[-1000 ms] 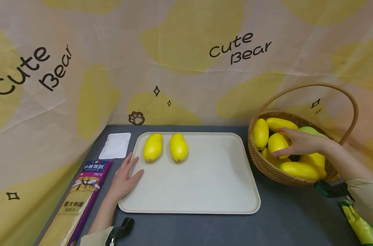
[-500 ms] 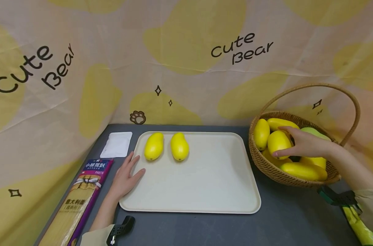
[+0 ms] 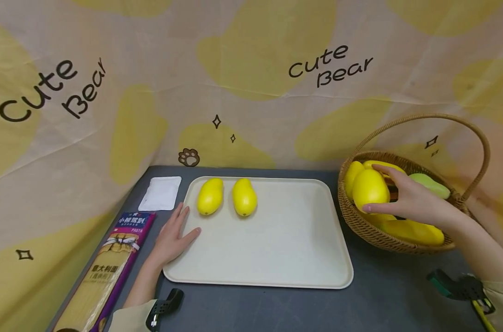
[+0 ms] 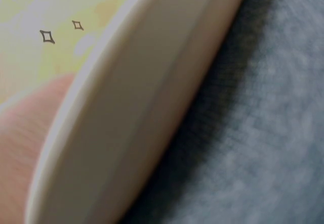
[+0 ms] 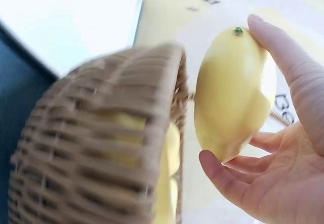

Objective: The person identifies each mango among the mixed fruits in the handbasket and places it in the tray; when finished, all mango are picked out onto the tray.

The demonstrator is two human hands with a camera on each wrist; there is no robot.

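Observation:
My right hand (image 3: 413, 196) holds a yellow mango (image 3: 370, 190) between thumb and fingers, at the left side of the wicker basket (image 3: 384, 237). In the right wrist view the mango (image 5: 235, 95) shows its small green stem spot, lifted beside the basket rim (image 5: 169, 77). Two more mangoes, a left one (image 3: 210, 197) and a right one (image 3: 245, 197), lie side by side at the back left of the beige tray (image 3: 292, 240). My left hand (image 3: 172, 237) rests with extended fingers on the tray's left edge; the left wrist view shows the tray's side wall (image 4: 121, 102) close up.
Inside the basket are several yellow fruits (image 3: 413, 232) and a green one (image 3: 431, 185); its tall handle (image 3: 434, 116) arches overhead. A pasta packet (image 3: 103, 272) and a white sachet (image 3: 161, 193) lie left of the tray. A patterned cloth (image 3: 251, 92) hangs behind.
My right hand has lifted the mango up from among the basket's fruits and slightly left. The left hand stays on the tray edge, and the head view has shifted a little.

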